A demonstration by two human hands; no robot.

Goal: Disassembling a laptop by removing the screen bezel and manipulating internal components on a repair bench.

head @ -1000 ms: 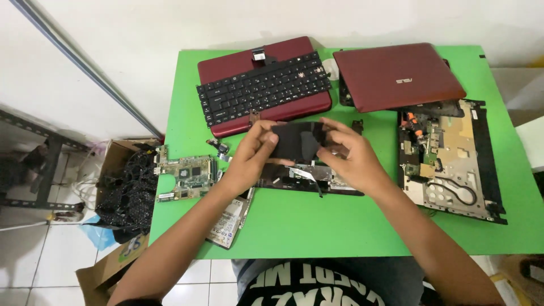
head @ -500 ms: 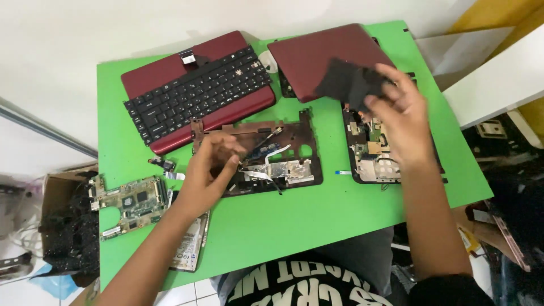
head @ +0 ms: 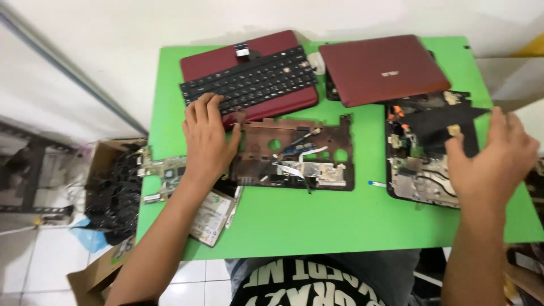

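**Laptop in pieces on a green desk, one hand on each side**

Left hand (head: 207, 141) lies flat, palm down, near the desk's left-centre. Fingers together and stretched out, tips on the front edge of the keyboard (head: 249, 79); thumb spread toward the left end of the frame (head: 292, 153). It grips nothing.

Right hand (head: 496, 158) hangs over the right edge of the desk (head: 317, 221). Fingers slightly apart, pinching a thin black sheet (head: 447, 122) at its near corner, thumb underneath. The sheet sits tilted above the open base (head: 416, 170), which lies along the right edge with its board and wiring showing.

Frame: dark brown plastic shell with cut-outs, mid-desk, white ribbon cables lying across it. It lies just in front of the keyboard; whether it touches it, cannot tell.

Keyboard: black keys on a red tray, at the far edge, skewed. Red lid (head: 385, 68) at the far right corner, closed face up, overlapping the base's far end.

Green circuit board (head: 164, 173) at the left edge, partly over it. A silver drive (head: 212, 218) near the front left corner, under the left forearm.

Off the desk to the left: a cardboard box (head: 113, 187) full of black cables on the tiled floor.
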